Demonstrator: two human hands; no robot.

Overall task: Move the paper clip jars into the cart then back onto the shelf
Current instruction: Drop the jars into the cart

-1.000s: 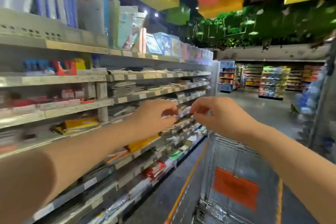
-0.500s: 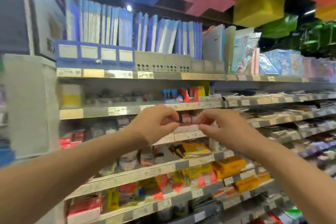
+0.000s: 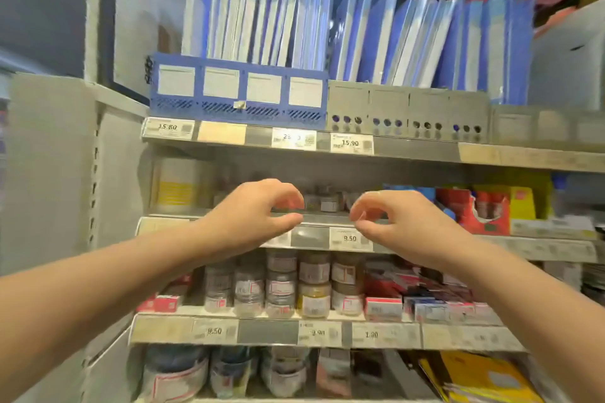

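Note:
Small clear paper clip jars (image 3: 282,286) with white labels stand stacked two high on a shelf (image 3: 271,333) in front of me. More small jars (image 3: 328,203) sit blurred on the shelf above, between my hands. My left hand (image 3: 258,214) and my right hand (image 3: 391,221) are raised side by side before that upper shelf's edge, above the stacked jars. On both hands the fingers curl toward the thumb, and I see nothing held in either. The cart is out of view.
Blue folders (image 3: 294,20) in file holders fill the top shelf. Red and yellow boxes (image 3: 484,209) sit right of my hands, red boxes (image 3: 386,304) right of the jars. Bigger jars (image 3: 229,370) and yellow packets (image 3: 481,376) fill the bottom shelf. A grey upright panel (image 3: 49,173) bounds the left.
My view has swung left from the aisle and cart to face the shelf with the jars. Both hands stay raised and curled in front of me.

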